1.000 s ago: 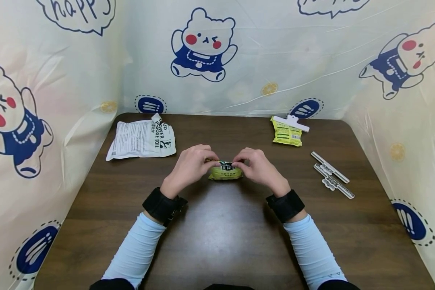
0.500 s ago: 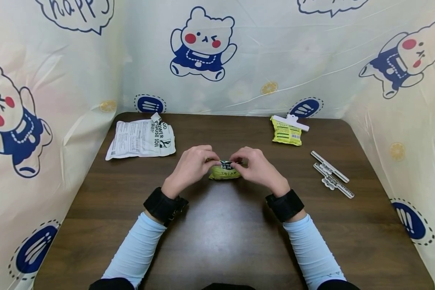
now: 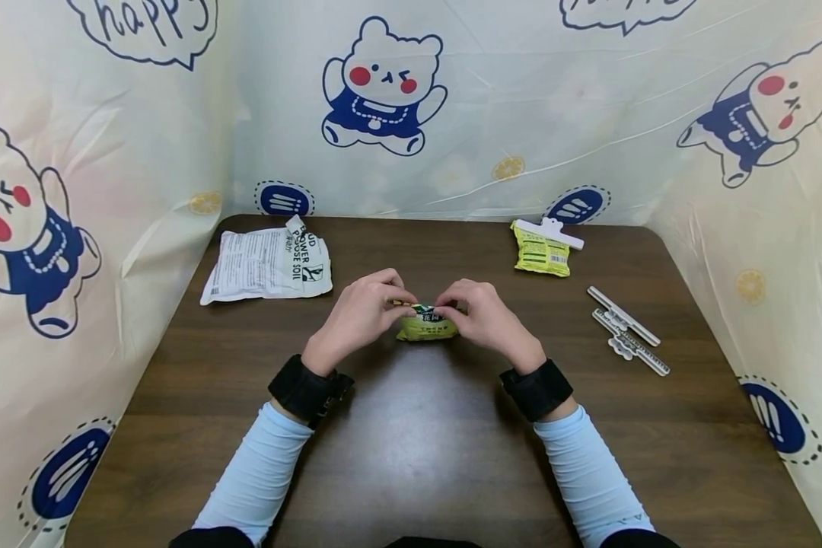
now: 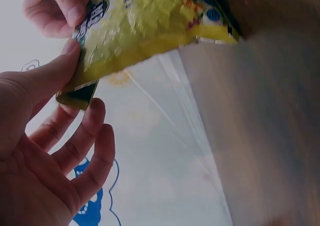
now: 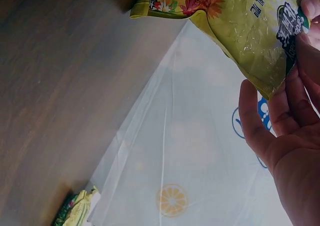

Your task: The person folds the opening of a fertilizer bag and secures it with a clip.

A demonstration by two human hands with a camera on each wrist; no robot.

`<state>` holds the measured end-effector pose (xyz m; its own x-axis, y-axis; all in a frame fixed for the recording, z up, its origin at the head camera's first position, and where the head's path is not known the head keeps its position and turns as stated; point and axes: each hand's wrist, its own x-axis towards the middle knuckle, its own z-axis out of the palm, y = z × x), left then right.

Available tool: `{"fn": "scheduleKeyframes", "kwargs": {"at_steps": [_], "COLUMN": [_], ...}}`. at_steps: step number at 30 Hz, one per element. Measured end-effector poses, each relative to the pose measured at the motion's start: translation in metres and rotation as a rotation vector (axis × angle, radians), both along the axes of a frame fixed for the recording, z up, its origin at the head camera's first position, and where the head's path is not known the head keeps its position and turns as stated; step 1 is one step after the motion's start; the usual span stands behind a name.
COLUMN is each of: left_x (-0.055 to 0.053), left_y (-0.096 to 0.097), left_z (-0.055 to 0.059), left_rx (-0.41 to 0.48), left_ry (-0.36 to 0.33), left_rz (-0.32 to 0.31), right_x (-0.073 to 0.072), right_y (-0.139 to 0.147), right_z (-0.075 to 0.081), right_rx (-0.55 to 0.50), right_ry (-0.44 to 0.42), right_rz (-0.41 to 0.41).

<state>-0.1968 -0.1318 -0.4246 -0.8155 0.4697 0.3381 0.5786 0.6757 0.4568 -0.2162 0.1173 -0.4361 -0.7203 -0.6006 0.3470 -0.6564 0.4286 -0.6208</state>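
Observation:
A small, plump yellow-green bag (image 3: 426, 329) stands upright near the middle of the table, printed with flowers and a dark label. At its upper left, my left hand (image 3: 361, 310) pinches the top edge between thumb and index finger. My right hand (image 3: 482, 316) pinches the same edge from the other side, its fingertips overlapping the label. In the left wrist view, a dark flap of the bag (image 4: 145, 31) is folded over under the thumb, while the other fingers spread loosely below. The right wrist view has the bag (image 5: 242, 31) above the right hand's extended little finger.
A white printed soil bag (image 3: 267, 262) lies at the back left of the brown table (image 3: 411, 441). Toward the back right is another yellow-green bag (image 3: 543, 255) with a white sealing clip (image 3: 551, 232) across its top. Two more clips (image 3: 626, 331) lie on the right.
My right fingers have shifted slightly left along the bag's top edge and cover more of its label. My left hand keeps its pinch, its knuckles a little higher.

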Motion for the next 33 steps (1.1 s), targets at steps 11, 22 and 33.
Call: {"fn": "scheduleKeyframes", "kwargs": {"at_steps": [11,22,33], "left_x": [-0.0013,-0.0005,-0.0016], "left_y": [-0.0063,-0.0033,0.001], "left_z": [0.0057,0.0047,-0.0006], "left_rx": [0.014,-0.008,0.008], "left_ry": [-0.024,0.005,-0.013], "left_rz": [0.026,0.011,0.004], "right_x": [0.0003,0.0005,0.0004], "right_y": [0.0027,0.0025,0.0027], "right_z": [0.0012,-0.0009,0.0001], "right_rx": [-0.01,-0.029,-0.029], "right_ry": [-0.009,0.008,-0.004], "right_rz": [-0.005,-0.024,-0.028]}}
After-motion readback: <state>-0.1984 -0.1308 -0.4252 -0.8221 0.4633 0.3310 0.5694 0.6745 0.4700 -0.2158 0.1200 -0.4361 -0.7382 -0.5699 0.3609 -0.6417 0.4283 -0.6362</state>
